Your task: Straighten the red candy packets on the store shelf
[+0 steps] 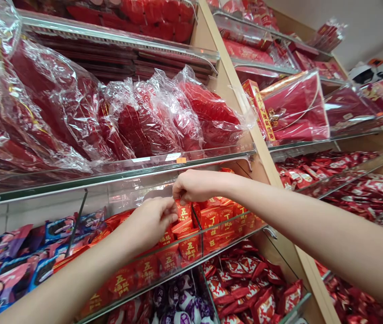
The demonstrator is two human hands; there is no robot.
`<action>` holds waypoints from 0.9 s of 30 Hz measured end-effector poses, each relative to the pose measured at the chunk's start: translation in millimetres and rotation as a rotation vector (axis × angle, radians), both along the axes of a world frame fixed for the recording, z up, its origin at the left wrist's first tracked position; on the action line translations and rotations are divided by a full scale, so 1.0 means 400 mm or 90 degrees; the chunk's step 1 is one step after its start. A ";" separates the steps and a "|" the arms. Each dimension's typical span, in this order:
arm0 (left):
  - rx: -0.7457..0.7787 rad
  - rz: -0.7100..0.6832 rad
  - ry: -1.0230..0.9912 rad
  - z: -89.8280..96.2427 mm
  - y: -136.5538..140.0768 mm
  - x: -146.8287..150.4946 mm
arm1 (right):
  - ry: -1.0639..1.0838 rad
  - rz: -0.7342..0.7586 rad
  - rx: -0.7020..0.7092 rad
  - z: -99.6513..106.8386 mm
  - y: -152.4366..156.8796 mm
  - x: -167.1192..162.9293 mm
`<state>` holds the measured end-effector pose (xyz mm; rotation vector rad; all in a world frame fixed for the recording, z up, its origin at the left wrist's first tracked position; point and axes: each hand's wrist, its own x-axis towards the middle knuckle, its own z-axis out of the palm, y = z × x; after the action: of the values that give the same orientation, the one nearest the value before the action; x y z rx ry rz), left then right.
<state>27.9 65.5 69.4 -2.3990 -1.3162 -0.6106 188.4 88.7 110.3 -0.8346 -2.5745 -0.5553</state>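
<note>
Red packet [184, 210], printed with gold characters, stands upright with its long axis roughly vertical and its printed face toward the camera, at the top of a row of like packets [211, 225] in the middle glass shelf bin [232, 245]. Right hand [194, 185] reaches from the right, fingers curled and pinched at the packet's upper edge. Left hand [151, 222] meets it from below-left, fingers bent closed against the same packet. Bagged red goods [164, 117] fill the shelf above.
</note>
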 end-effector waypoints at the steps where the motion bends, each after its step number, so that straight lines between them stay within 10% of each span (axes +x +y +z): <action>1: -0.005 0.001 0.002 0.001 -0.001 0.000 | -0.010 0.001 0.009 -0.001 0.001 -0.004; 27: 0.034 0.010 -0.071 -0.013 -0.003 0.024 | 0.045 0.017 0.009 -0.016 0.012 0.013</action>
<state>37.7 64.2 64.3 -2.3400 -1.3448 -0.7760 193.5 93.6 104.1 -0.7982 -2.5112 -0.5270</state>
